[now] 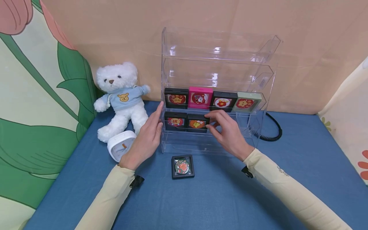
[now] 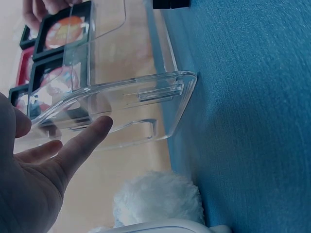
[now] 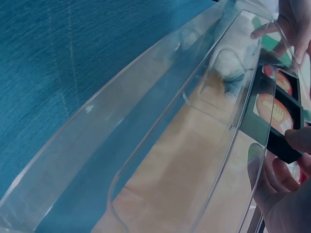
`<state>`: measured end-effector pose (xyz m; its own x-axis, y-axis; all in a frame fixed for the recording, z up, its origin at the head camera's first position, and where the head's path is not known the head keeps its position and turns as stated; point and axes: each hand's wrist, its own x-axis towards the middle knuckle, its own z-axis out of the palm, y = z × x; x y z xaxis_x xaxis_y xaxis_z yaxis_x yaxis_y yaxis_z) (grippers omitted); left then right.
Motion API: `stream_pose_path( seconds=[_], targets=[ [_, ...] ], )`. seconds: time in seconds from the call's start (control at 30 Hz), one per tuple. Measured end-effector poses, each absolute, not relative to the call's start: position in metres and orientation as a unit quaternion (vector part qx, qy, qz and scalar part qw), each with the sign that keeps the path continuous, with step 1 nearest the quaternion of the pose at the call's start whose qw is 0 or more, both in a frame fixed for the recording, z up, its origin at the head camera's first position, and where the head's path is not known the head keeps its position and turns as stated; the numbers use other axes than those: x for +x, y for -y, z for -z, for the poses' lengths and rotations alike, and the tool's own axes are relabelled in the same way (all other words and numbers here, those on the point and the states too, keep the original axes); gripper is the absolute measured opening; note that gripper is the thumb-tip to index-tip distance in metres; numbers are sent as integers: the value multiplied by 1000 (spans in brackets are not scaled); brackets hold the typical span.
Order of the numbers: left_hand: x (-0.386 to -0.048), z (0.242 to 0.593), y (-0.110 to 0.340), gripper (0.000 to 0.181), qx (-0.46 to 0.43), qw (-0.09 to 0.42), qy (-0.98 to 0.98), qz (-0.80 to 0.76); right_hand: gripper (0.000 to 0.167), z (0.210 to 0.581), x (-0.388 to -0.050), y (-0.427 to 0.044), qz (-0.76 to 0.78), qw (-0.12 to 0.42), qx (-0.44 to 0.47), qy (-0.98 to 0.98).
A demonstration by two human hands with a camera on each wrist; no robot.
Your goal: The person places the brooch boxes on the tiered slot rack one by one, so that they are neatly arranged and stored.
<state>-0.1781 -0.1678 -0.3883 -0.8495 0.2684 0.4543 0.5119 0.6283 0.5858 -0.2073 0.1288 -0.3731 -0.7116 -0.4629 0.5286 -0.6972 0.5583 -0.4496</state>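
A clear acrylic rack (image 1: 212, 140) with several tiers stands on the blue cloth. My left hand (image 1: 145, 143) lies against its left side with the fingers straight; the left wrist view shows a fingertip at the clear side panel. On the second tier from the bottom, my right hand (image 1: 227, 131) pinches the right edge of a black-framed badge (image 1: 197, 124) with an orange disc. Directly left of it stands another black-framed badge (image 1: 175, 121) with a red disc. In the right wrist view the thumb rests on the frame's edge (image 3: 279, 145).
Above them is a row with a pink frame (image 1: 200, 98), black frames (image 1: 223, 102) and a pale green frame (image 1: 248, 103). One black frame (image 1: 183, 166) lies flat in front. A white teddy bear (image 1: 120, 95) and white clock (image 1: 120, 147) are at left, a coiled black cord (image 1: 273, 138) at right.
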Motion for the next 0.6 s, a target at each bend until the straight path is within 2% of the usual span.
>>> stream_pose_path(
  seconds=[0.2,0.6],
  targets=[
    [-178,389,167,65,-221,163,887,371,50,372,-205,-134,-325,177,334,867],
    [-178,389,168,65,-218,163,889,369,47,370,-201,-148,-308,196,332,870]
  ],
)
